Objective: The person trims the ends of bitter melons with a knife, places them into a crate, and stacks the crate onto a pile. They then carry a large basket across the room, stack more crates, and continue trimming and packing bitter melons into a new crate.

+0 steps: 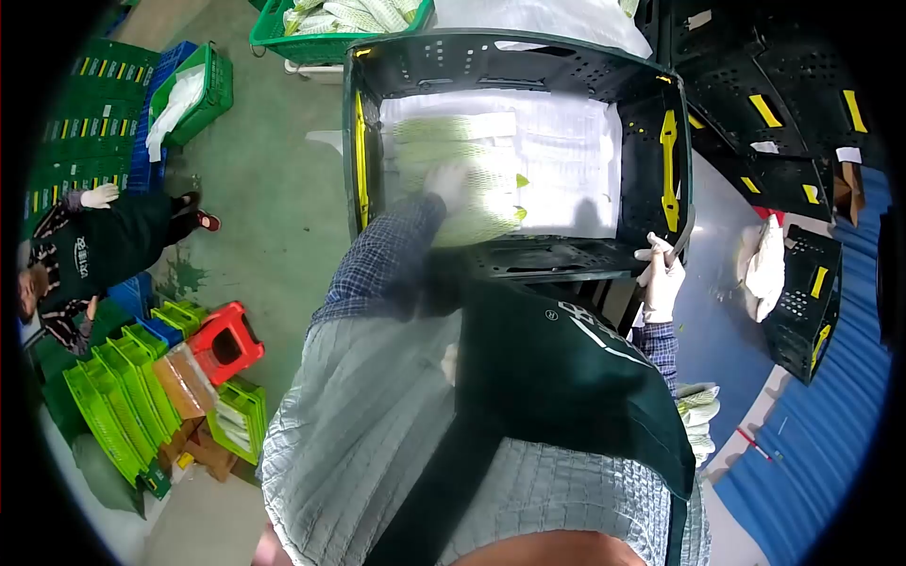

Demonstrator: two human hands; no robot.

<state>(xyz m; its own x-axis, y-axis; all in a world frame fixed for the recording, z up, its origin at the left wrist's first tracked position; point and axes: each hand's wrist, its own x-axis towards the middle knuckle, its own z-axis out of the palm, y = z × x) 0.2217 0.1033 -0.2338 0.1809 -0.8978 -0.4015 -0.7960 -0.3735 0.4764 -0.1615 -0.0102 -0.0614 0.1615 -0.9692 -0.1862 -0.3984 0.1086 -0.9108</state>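
A black crate (pixel 514 261) with yellow handles stands before me, lined with a white sheet (pixel 576 170). Pale green produce in white netting (pixel 453 137) lies in its left half, with a couple of green tips showing at the right ends. My left hand (pixel 448 184), in a white glove, is over or on this netted produce; motion smears its fingers. At the crate's near right corner is my right hand (pixel 661 278), also gloved. Its fingers are bent around a narrow grey strip (pixel 681 241) that I cannot identify.
A green crate (pixel 340 45) of netted produce stands beyond. Black crates (pixel 755 94) are at the right, near a blue corrugated surface (pixel 812 415). Bright green crates (pixel 123 387) and a red crate (pixel 226 341) stand at lower left. Another person (pixel 104 241) is at far left.
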